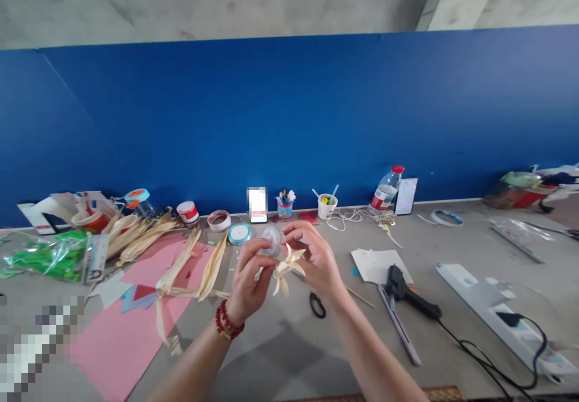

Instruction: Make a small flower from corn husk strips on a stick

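Both hands are together above the middle of the table. My left hand (251, 275), with a red bead bracelet at the wrist, is closed around a small clear round plastic container (270, 242). Close beside it, my right hand (314, 257) has its fingers curled in, with the tips near the container's edge. A pale flower of corn husk strips (289, 264) is between the hands, its petals spread toward me, and my right fingers are closed behind it. The exact grip on its base is hidden.
Dried corn husks (149, 236) lie over pink paper (131, 329) at left. Black scissor handles (317, 305) show below my hands. At right are a black glue gun (409, 293), a lilac strip (400, 326) and a white power strip (493, 311) with cables. A blue partition (289, 119) stands behind.
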Demonstrator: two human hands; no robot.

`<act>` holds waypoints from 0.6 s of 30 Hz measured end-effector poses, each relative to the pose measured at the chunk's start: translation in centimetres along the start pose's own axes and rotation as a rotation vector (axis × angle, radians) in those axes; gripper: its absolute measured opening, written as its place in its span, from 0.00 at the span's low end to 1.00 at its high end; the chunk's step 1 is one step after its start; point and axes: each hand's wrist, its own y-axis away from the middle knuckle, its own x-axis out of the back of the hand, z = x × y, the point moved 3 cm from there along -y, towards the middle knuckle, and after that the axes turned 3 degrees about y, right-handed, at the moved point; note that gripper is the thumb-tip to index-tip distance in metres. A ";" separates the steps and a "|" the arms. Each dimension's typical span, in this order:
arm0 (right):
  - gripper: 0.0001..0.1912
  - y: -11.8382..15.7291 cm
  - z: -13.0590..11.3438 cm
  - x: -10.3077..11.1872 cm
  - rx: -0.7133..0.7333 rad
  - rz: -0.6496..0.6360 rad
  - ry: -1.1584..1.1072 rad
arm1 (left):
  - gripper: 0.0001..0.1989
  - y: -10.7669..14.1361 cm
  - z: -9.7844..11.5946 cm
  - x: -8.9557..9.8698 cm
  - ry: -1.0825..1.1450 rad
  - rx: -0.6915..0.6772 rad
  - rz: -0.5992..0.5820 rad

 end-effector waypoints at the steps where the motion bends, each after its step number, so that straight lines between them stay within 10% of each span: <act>1: 0.02 -0.1 0.0 0.2 -0.005 -0.007 -0.024 | 0.07 -0.2 0.1 0.0 -0.005 -0.025 -0.003; 18: 0.06 -0.9 -0.8 0.7 0.156 -0.085 0.111 | 0.13 -1.1 0.6 1.2 -0.130 -0.216 0.006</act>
